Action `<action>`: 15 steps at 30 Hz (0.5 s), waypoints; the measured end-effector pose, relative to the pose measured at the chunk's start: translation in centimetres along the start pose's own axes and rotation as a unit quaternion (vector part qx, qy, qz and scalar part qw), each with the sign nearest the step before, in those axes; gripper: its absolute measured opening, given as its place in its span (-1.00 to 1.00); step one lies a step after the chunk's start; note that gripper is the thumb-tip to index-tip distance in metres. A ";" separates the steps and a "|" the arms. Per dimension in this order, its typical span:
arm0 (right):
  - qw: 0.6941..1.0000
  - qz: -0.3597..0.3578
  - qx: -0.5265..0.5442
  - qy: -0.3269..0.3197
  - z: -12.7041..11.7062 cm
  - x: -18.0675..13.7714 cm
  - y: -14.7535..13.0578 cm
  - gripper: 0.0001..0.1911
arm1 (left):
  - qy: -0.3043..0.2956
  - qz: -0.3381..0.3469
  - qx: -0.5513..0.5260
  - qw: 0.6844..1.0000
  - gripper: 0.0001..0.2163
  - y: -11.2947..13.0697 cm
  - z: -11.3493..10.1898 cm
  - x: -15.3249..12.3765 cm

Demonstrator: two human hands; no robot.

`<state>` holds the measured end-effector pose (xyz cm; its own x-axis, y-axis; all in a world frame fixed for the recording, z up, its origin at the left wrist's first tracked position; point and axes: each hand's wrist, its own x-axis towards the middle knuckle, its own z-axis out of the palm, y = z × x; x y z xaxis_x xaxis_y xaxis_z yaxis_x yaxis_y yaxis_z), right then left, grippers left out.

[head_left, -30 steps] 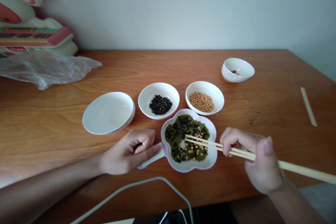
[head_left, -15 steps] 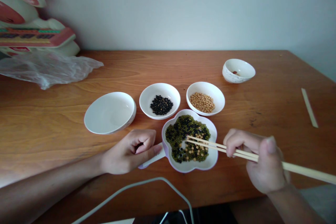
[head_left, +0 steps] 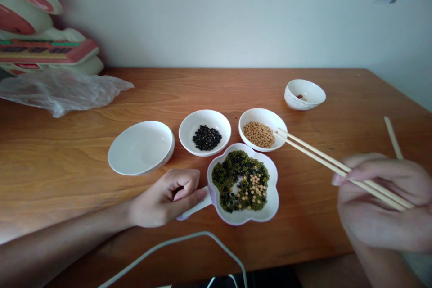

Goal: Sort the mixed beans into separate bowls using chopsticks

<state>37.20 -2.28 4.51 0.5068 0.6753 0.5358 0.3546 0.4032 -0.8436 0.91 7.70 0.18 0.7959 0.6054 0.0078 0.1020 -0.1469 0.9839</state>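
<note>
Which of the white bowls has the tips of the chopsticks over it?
The bowl of tan beans, right of the black-bean bowl: the chopsticks end over its right side. They miss that one, the left bowl and the far bowl.

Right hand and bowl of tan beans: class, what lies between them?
In the head view, the chopsticks extend from the right hand, overlapping the right side of the bowl.

- Bare-handed left grip (head_left: pixel 168 199) curls closed, thumb (head_left: pixel 189 203) pointing forward
- Bare left forearm (head_left: pixel 84 236) slants inward
- Bare-handed right grip (head_left: pixel 381 202) pinches, fingers (head_left: pixel 381 169) bent, slightly blurred
</note>
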 end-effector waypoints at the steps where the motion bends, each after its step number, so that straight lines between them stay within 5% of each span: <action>1: 1.000 -0.007 -0.005 -0.025 0.5 0.3 0.0 -0.29 | 0.001 0.001 0.001 1.000 -0.60 0.0 0.0 0.0; 5: 0.999 -0.029 -0.003 -0.041 1.1 0.7 -0.4 -0.27 | 0.003 -0.002 -0.002 1.000 -0.60 0.0 0.0 -0.1; 15: 0.950 0.115 -0.010 -0.290 2.1 -0.7 -2.3 -0.17 | 0.002 0.000 0.013 1.000 -0.59 0.0 0.0 -0.1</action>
<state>34.35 -2.42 6.01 0.0559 0.9731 0.2234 0.3053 0.1963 -0.9318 0.81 7.60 0.20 0.7933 0.6087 0.0093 0.1177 -0.1683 0.9787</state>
